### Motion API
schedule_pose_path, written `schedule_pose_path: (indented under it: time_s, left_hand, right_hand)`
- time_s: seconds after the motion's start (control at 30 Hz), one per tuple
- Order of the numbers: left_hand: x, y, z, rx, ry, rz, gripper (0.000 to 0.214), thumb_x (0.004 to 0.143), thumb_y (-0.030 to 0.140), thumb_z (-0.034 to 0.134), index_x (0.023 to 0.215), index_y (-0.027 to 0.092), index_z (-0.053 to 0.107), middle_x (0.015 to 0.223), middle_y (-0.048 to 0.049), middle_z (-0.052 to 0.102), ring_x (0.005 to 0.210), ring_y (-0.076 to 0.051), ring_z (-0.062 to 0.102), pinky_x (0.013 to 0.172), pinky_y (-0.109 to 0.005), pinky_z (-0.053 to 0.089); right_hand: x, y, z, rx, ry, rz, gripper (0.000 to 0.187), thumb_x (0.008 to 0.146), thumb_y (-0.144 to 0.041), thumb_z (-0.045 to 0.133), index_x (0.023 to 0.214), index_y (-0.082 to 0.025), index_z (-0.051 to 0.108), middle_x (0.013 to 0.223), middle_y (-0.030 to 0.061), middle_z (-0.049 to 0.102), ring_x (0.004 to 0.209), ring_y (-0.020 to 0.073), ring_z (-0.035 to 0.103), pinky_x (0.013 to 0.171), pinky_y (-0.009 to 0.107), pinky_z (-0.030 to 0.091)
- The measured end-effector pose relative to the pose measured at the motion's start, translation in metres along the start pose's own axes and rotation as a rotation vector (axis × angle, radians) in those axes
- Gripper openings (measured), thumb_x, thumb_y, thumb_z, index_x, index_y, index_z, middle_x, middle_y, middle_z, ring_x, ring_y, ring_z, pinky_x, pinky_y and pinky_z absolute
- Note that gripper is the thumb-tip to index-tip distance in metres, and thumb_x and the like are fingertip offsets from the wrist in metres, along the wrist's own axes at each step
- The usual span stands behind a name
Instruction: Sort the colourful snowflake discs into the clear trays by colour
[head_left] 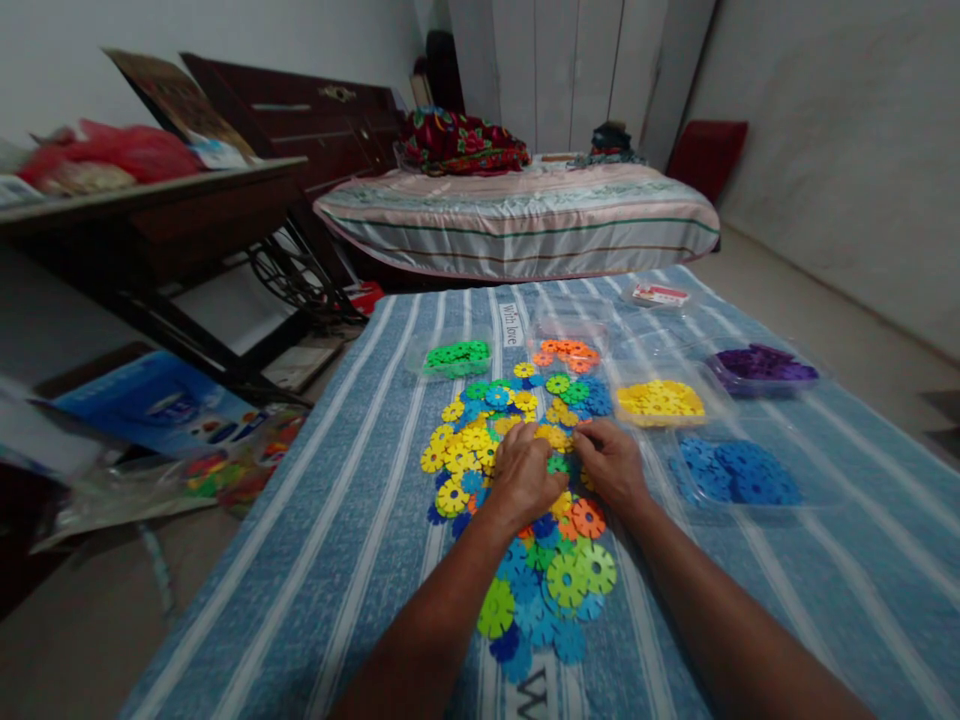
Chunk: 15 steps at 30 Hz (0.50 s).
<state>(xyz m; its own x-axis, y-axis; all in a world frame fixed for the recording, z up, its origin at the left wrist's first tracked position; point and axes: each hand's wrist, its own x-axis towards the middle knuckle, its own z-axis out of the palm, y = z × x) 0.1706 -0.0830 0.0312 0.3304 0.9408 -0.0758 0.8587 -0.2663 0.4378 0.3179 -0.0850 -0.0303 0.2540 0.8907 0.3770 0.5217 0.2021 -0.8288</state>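
Observation:
A pile of mixed plastic snowflake discs (568, 580) in yellow, blue, green and orange lies on the striped cloth. My left hand (523, 470) rests over the middle of this pile, its fingers curled down and their tips partly hidden. Close by on the right, my right hand (613, 465) has thumb and fingers pinched together at the pile's edge. Whatever either hand grips is too hidden to name. Between the two hands lies a yellow-orange disc (553, 437). An orange disc (587, 518) shows just below the right hand.
Clear tubs hold sorted discs: green discs (457, 357), orange discs (566, 354), yellow discs (661, 400), purple discs (763, 368) and blue discs (739, 472). A small box with a red-and-white label (660, 294) sits at the back right. Beyond are a bed (517, 225) and a sewing table (150, 205).

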Motion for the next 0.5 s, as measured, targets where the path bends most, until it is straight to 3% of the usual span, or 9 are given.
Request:
schedule_pose_path:
  time_s: [0.3, 0.5]
  left_hand:
    - [0.005, -0.008, 0.001, -0.241, 0.079, -0.004, 0.014, 0.064, 0.011, 0.069, 0.067, 0.018, 0.058, 0.123, -0.0135, 0.064, 0.130, -0.028, 0.050, 0.109, -0.040, 0.040]
    - [0.009, -0.017, -0.009, -0.515, 0.183, -0.041, 0.016, 0.065, 0.017, 0.065, 0.053, 0.019, 0.056, 0.098, -0.0072, 0.073, 0.108, -0.024, 0.065, 0.098, -0.037, 0.046]
  right_hand:
    - [0.000, -0.001, -0.001, -0.003, -0.007, -0.015, 0.025, 0.082, -0.033, 0.050, 0.070, -0.020, 0.068, 0.069, 0.0024, 0.064, 0.066, 0.0173, 0.058, 0.064, 0.029, 0.042]
    - [0.000, -0.001, -0.001, 0.004, -0.011, -0.007, 0.025, 0.082, -0.033, 0.051, 0.070, -0.020, 0.068, 0.072, 0.0034, 0.067, 0.070, 0.0184, 0.061, 0.067, 0.030, 0.043]
